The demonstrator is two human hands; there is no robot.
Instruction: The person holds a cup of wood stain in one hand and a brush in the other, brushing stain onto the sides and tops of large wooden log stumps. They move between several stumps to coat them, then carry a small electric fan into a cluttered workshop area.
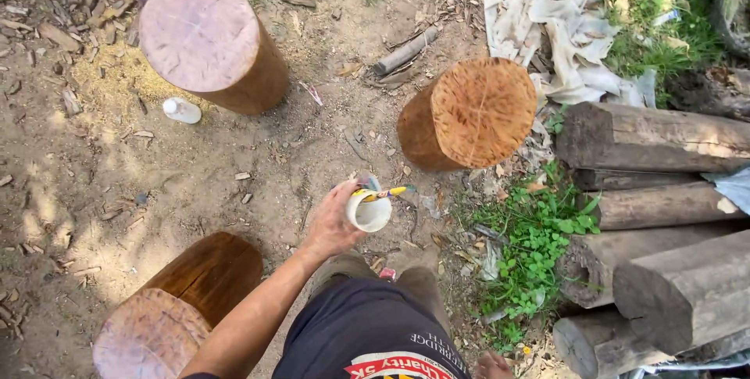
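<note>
**Cup and brush held over bare ground between log rounds**

A small white cup is gripped in the left hand, fingers curled round its wall; a brush with a yellow handle is laid across the rim and appears pinned by the same hand; the cup is held in the air above the dirt ground, just below the nearer orange-faced log round. The right hand is barely seen at the bottom edge; whether it is spread or closed cannot be told.

Step judged: carrying or readying the cup and brush, no surface touched yet; a next move would call for the brush to be taken in a free hand and the cup kept level.

Materials: the log round's cut face is rough, fibrous, with a radial crack; a pale pinkish round looks smoother; a third round is glossy dark brown on its side; weathered grey logs are stacked at right; a white plastic bottle lies on sawdust; crumpled pale sacking lies beside grass.
</note>
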